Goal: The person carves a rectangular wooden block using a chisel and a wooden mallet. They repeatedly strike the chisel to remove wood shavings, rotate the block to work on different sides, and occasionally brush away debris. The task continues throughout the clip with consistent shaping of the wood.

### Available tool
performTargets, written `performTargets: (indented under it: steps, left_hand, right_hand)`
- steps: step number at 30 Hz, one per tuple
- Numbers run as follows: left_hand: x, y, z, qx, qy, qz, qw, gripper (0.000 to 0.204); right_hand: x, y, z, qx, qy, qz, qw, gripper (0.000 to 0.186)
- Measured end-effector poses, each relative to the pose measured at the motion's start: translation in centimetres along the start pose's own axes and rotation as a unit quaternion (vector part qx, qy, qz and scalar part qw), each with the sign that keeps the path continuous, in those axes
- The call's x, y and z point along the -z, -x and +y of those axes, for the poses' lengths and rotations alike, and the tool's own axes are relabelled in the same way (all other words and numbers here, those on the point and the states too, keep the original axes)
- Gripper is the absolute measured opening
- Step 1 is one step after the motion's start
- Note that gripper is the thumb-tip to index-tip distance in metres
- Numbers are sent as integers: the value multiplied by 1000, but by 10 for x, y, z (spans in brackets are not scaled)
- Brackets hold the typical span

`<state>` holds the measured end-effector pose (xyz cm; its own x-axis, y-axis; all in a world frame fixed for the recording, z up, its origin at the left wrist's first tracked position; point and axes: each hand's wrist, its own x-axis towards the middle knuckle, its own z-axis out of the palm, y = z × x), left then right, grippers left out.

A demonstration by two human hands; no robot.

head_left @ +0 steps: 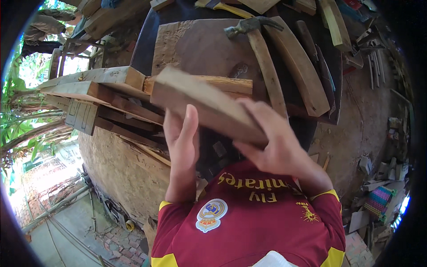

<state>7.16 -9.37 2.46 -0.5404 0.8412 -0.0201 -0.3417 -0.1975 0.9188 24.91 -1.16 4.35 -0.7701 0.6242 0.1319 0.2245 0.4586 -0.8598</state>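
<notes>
A short, thick wooden block [207, 107] is held up before my chest, tilted so its left end sits higher than its right. My right hand [273, 138] grips its right end, fingers over the far side and thumb on the near side. My left hand [181, 133] supports it from below near the left end, thumb pointing up; its other fingers are mostly hidden behind the block. Beyond it, a claw hammer [262, 53] with a wooden handle lies on a wide wooden board [200, 49]. An orange-brown wooden strip [222, 84] passes behind the block.
Long planks [106, 80] are stacked on the left. Right of the hammer lie a curved timber piece [298, 66] and dark, narrow tools. A yellow-handled tool [222, 6] is at the far edge. Another timber [334, 26] stands at far right, and a woven bag [379, 202] sits lower right.
</notes>
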Motion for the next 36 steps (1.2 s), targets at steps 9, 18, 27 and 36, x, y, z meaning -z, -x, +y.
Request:
performTargets:
  steps: [9, 18, 27, 36]
  left_hand:
    - [23, -26, 4, -300, -580, -29, 757, 47]
    - [7, -49, -19, -307, -634, -164, 691, 44]
    - [10, -53, -38, -342, -593, -133, 717, 41]
    - [17, -49, -24, -287, -589, -150, 740, 44]
  right_hand:
    - [22, -77, 27, 16, 232, 105, 967, 60]
    - [22, -50, 35, -25, 171, 184, 968, 63]
    - [4, -83, 33, 22, 282, 137, 949, 56]
    - [49, -33, 54, 21, 300, 302, 905, 53]
